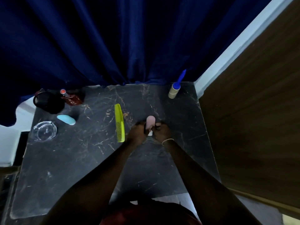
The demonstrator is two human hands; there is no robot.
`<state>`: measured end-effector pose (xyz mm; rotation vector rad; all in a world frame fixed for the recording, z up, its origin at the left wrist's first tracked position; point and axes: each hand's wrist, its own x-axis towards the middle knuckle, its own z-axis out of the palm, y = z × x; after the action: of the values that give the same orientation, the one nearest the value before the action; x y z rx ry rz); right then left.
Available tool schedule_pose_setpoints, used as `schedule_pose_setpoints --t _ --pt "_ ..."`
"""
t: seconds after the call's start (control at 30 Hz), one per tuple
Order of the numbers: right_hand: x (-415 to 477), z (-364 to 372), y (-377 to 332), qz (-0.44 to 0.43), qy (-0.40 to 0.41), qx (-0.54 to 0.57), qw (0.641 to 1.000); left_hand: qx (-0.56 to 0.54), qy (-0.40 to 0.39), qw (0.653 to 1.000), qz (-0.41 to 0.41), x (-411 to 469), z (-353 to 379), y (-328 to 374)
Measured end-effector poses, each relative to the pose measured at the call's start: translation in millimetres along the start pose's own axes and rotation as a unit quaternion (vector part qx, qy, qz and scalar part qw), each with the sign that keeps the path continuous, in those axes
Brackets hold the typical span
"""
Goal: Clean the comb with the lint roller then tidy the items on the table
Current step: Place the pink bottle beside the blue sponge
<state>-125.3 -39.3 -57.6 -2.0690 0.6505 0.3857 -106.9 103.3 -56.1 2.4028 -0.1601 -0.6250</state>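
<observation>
A yellow-green comb (119, 122) lies flat near the middle of the dark marble table (81, 159). The lint roller (175, 88), blue-handled with a tan roll, stands at the far right corner against the curtain. My left hand (137, 133) and my right hand (162, 129) meet just right of the comb. Both hands close around a small pale pink bottle (150, 123) with a white end, held upright between them. A thin bracelet circles my right wrist.
At the far left stand a black mesh cup (47, 101) and a dark red box (73, 99) with an orange-capped item. A light blue oval object (66, 120) and a clear glass dish (43, 131) lie nearby. A blue curtain hangs behind; a wooden panel (251, 111) flanks the right.
</observation>
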Motion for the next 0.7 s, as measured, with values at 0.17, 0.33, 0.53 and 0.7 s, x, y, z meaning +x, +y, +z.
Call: schedule_pose_setpoints --t 0.17,0.33,0.53,0.7 --pt "34 20 21 0.051 -0.016 0.032 0.998 -0.059 0.042 0.996 -0.056 10 15 13" --pt "39 19 25 0.047 -0.031 0.054 0.997 -0.120 0.037 0.989 -0.082 13 16 16" --pt "27 18 24 0.052 -0.028 0.080 0.995 -0.162 0.060 0.981 -0.083 4 13 13" --pt "-6 10 -3 0.030 -0.041 0.114 0.992 -0.185 0.084 0.976 -0.082 -11 5 5"
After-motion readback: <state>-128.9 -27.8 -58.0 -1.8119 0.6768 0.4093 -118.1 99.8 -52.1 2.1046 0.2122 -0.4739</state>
